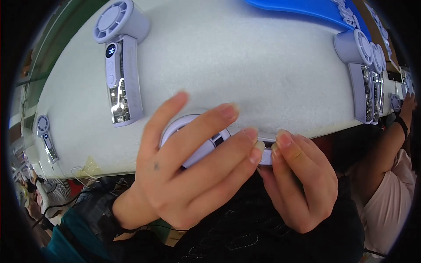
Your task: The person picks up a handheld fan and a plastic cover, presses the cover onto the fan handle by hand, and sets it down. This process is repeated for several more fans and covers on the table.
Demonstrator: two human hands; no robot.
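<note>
A lavender handheld fan (201, 151) lies in both hands at the near edge of the table. My left hand (180, 184) reaches across its round head, with the thumb raised and some fingers stretched over the grille. Other fingertips of this hand press on the handle where it joins the head. Closed in a pinch, my right hand (302, 179) grips the handle beside a small button panel. Much of the handle is hidden under my fingers. Beyond my left hand lies another lavender fan (133, 83), with a lit round display and a see-through handle showing circuitry.
Several like fans (362, 81) stand in a row at the right edge of the white-covered table (245, 70). A smaller-looking fan (47, 138) lies far left, near a white cable (85, 173). A blue tray (302, 11) is at the back. Another person's arm (388, 151) is at right.
</note>
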